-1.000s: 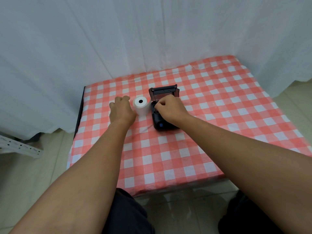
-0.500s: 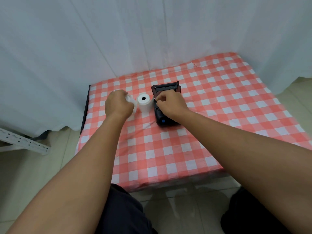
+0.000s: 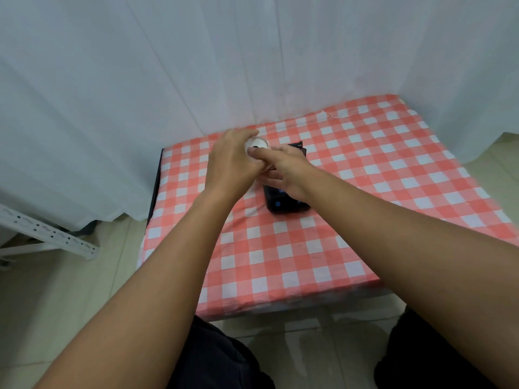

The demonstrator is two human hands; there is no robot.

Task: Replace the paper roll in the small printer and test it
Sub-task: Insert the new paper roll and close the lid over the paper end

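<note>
My left hand (image 3: 231, 167) grips a white paper roll (image 3: 257, 142) and holds it lifted above the table, its dark core facing me. The small black printer (image 3: 283, 204) lies on the checked cloth just right of that hand. Its lid (image 3: 298, 144) stands open at the far end. My right hand (image 3: 286, 171) lies on top of the printer with its fingers around the left side, touching my left hand. The printer's paper bay is hidden under both hands.
The red-and-white checked tablecloth (image 3: 351, 220) covers a small table with a white curtain (image 3: 196, 66) close behind it. A white perforated metal rail (image 3: 47, 234) lies on the floor at the left. My dark-trousered knees sit below the table's near edge.
My left hand has picked the roll up from the table and carried it right, against my right hand over the printer. My right hand has stayed on the printer. The view has shifted left.
</note>
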